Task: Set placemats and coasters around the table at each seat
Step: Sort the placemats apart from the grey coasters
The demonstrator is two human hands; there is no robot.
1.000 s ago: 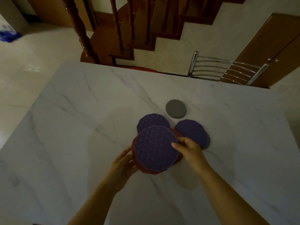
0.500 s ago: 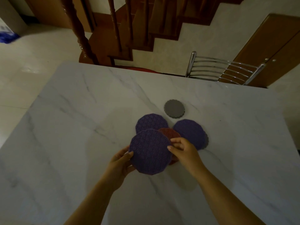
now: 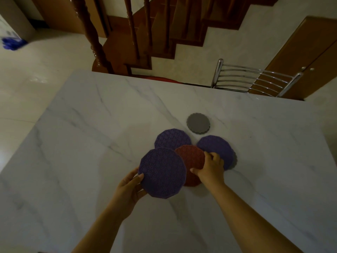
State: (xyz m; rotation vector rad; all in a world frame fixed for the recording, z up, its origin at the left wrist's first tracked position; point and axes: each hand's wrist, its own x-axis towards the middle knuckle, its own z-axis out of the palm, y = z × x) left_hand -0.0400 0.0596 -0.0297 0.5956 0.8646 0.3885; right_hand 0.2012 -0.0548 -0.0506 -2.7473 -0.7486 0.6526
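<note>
- My left grip (image 3: 130, 189) clasps the left edge of the front purple mat (image 3: 162, 172), thumb on top.
- That mat overlaps the red mat (image 3: 192, 159).
- My right grip (image 3: 209, 168) pinches the red mat's right edge.
- Rear purple mat (image 3: 172, 138) and right purple mat (image 3: 215, 147) lie flat mid-counter (image 3: 91, 143), touching the red one.
- Grey coaster (image 3: 198, 123) sits just beyond them.
</note>
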